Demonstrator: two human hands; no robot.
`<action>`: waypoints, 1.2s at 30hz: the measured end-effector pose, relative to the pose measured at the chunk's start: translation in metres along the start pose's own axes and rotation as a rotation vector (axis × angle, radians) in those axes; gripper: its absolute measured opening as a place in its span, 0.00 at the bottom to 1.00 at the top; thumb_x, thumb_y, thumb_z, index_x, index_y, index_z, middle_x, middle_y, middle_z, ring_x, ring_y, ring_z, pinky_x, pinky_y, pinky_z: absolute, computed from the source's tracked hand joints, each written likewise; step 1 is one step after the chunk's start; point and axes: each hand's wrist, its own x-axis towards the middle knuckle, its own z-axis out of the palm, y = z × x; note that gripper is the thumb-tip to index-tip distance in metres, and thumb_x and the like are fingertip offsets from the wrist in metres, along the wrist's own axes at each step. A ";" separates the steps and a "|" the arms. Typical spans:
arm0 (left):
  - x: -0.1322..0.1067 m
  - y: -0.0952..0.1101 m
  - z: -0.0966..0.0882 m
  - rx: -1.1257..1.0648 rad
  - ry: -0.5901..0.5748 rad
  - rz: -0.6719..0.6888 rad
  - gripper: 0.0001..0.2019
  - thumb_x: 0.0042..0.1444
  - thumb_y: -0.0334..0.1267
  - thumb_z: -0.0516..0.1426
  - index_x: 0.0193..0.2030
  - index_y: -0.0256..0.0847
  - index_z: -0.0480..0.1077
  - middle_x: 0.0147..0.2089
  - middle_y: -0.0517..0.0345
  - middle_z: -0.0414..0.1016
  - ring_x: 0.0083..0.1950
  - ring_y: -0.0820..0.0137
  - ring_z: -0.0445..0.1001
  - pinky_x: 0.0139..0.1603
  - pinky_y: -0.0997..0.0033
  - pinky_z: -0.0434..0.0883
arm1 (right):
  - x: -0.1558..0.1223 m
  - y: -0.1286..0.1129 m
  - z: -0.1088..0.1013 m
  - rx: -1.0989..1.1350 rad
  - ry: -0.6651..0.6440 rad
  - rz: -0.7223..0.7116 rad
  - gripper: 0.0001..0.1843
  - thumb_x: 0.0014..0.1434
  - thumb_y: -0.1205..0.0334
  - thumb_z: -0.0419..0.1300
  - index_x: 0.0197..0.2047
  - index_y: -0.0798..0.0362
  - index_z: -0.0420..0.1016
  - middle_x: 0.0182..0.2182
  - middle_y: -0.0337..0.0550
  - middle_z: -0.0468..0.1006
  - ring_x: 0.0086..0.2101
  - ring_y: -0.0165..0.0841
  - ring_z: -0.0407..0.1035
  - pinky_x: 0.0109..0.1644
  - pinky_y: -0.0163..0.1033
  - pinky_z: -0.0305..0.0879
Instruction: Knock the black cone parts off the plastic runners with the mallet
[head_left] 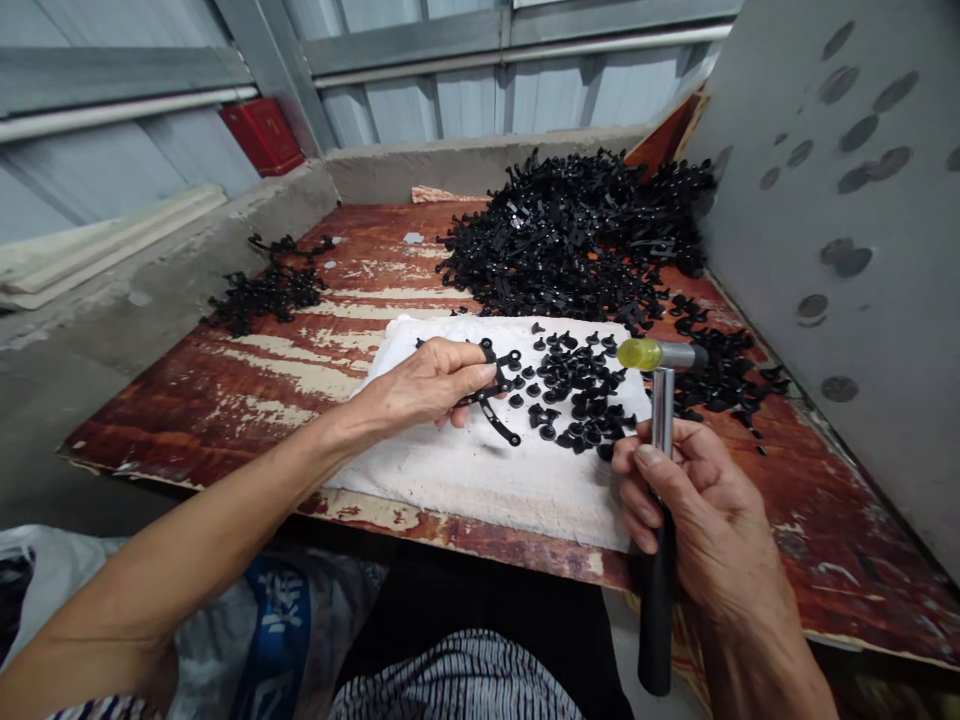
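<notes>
My left hand (427, 385) is closed on a black plastic linked piece (496, 392) and holds it down on a white pad (480, 470) lying on a worn red board (247, 385). My right hand (686, 490) grips the black handle of a small hammer (660, 400) with a metal shaft and a yellow-tipped head, held upright just right of the pad. Several small black caps (574, 390) are scattered on the pad between the two hands.
A big heap of black plastic parts (577, 235) fills the back of the board, and a smaller heap (262, 290) lies at the left. A grey panel with round marks (847, 250) stands on the right. A red box (262, 135) sits on the concrete ledge behind.
</notes>
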 end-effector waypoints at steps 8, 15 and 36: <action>-0.008 -0.009 -0.004 -0.068 0.040 0.004 0.10 0.59 0.39 0.53 0.30 0.36 0.68 0.23 0.61 0.69 0.19 0.80 0.62 0.16 0.81 0.57 | 0.000 0.002 -0.003 -0.024 0.003 -0.013 0.13 0.54 0.55 0.66 0.36 0.49 0.66 0.27 0.33 0.71 0.15 0.19 0.56 0.11 0.24 0.56; 0.012 -0.003 0.003 0.212 -0.045 0.174 0.14 0.60 0.34 0.50 0.23 0.38 0.60 0.16 0.67 0.60 0.18 0.81 0.60 0.20 0.80 0.55 | -0.001 0.003 -0.001 -0.022 0.013 -0.024 0.11 0.55 0.57 0.65 0.36 0.49 0.67 0.27 0.33 0.71 0.15 0.19 0.55 0.11 0.23 0.55; 0.018 0.000 -0.007 0.121 -0.049 0.067 0.11 0.58 0.35 0.54 0.24 0.37 0.65 0.15 0.64 0.64 0.16 0.81 0.59 0.17 0.80 0.54 | -0.002 0.000 -0.002 -0.021 0.029 -0.011 0.11 0.54 0.58 0.66 0.36 0.49 0.68 0.27 0.34 0.72 0.15 0.20 0.56 0.11 0.25 0.56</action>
